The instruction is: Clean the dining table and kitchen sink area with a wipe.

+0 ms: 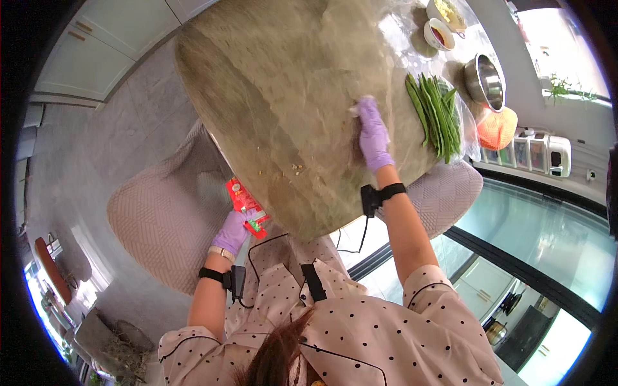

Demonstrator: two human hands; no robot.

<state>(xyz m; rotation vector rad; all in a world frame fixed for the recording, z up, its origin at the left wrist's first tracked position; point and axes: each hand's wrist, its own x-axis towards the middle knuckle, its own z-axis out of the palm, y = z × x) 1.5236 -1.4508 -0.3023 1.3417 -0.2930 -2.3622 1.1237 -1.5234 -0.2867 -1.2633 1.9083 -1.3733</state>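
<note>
My left hand point(235, 230), in a purple glove, holds a red plastic packet point(244, 200) with green and white print beside the table's edge. On the tabletop, my right hand point(372, 130), also in a purple glove, presses down a crumpled whitish wipe or tissue point(356, 110), mostly hidden by the fingers. Small crumbs point(297, 168) lie on the stone-patterned table point(270, 96) between my two hands. A bunch of long green beans point(437, 116) rests on a clear plastic bag to the right of my right hand.
A steel bowl point(484, 83), an orange mesh-like item point(497, 129) and a small white bowl of red sauce point(438, 34) stand along the table's right side, near a bowl of chopped food point(449, 14). Padded chairs point(159, 207) flank the near end. Cables hang from my wrist straps.
</note>
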